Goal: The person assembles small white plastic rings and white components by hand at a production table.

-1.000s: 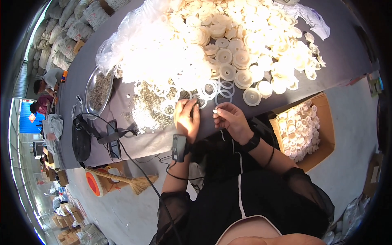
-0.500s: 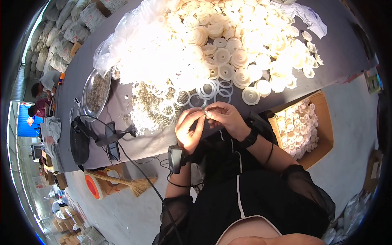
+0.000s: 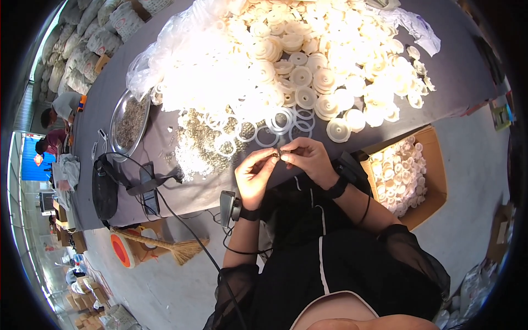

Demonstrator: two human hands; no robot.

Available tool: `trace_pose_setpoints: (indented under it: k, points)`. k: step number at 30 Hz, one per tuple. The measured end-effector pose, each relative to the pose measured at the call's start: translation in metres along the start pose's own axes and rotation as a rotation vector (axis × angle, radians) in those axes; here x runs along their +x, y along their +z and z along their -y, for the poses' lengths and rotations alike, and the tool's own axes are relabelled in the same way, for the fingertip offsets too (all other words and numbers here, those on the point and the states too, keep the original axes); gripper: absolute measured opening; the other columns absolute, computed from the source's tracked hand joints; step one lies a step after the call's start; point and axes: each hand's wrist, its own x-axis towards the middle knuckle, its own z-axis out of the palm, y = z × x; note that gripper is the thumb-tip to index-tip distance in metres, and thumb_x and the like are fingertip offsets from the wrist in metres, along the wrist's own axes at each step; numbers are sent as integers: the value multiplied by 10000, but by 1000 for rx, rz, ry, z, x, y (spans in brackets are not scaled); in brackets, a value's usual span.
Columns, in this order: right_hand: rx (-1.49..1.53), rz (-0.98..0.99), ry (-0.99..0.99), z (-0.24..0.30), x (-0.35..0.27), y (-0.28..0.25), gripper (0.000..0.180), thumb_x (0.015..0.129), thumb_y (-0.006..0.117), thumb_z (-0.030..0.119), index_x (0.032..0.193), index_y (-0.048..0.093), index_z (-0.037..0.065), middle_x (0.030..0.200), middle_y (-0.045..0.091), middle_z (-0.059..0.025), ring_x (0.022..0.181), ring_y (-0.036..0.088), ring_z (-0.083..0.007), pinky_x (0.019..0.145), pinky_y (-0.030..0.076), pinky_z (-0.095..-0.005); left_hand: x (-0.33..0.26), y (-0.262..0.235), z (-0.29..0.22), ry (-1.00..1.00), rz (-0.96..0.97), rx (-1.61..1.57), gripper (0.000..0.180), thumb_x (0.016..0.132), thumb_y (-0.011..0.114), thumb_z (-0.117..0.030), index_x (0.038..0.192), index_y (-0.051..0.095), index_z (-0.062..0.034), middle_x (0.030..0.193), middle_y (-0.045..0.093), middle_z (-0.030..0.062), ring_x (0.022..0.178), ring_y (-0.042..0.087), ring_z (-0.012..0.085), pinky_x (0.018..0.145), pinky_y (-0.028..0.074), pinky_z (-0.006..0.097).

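Left hand (image 3: 254, 171), right hand (image 3: 311, 160), both pinched closed, small part (image 3: 279, 154) between their fingertips

The left hand (image 3: 252, 179), a second ago at the translucent rings (image 3: 291, 122), is now on the wearer's side of them, fingertips meeting the right hand (image 3: 311, 160) at a small part (image 3: 279, 153); its wrist-strapped device (image 3: 226, 208) juts outward.

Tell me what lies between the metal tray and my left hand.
In the head view, a loose heap of small shiny parts lies between the metal tray and your left hand, spread on the grey table.
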Motion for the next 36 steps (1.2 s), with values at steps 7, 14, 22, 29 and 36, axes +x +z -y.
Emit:
trace_pose_setpoints:
  k: [7,14,22,29,36]
  points:
    - [-45,43,-39,2,-1,5,104,800,623,13,901,612,-7,858,630,-52,726,577,-70,620,480,-194,1,-9,1,-128,56,-181,237,804,567,82,1032,589,23,875,628,70,828,594,122,777,471,250]
    - [-31,91,-17,1,0,2,108,796,599,-37,901,602,-10,895,619,-71,769,592,-105,641,499,-218,-2,-12,3,-88,78,-63,191,813,572,54,997,592,9,895,608,55,762,580,104,695,470,225]
    - [-31,76,33,5,3,1,96,801,615,9,891,614,-25,827,629,-48,695,577,-72,617,477,-192,-2,-3,-6,38,124,61,188,827,568,35,1013,576,8,873,594,40,764,562,86,691,451,204]
    - [-45,89,-6,1,2,0,105,802,611,3,904,603,-21,823,618,-47,690,574,-74,606,477,-190,1,-3,-10,-302,-39,-305,130,873,548,-69,971,588,6,736,593,38,582,530,71,562,430,189]
    - [-73,21,21,4,3,2,115,805,598,-6,920,592,-9,832,605,-49,692,578,-98,637,476,-213,22,-17,11,257,-163,442,191,787,629,-9,976,605,-16,830,573,20,629,485,58,576,400,183]
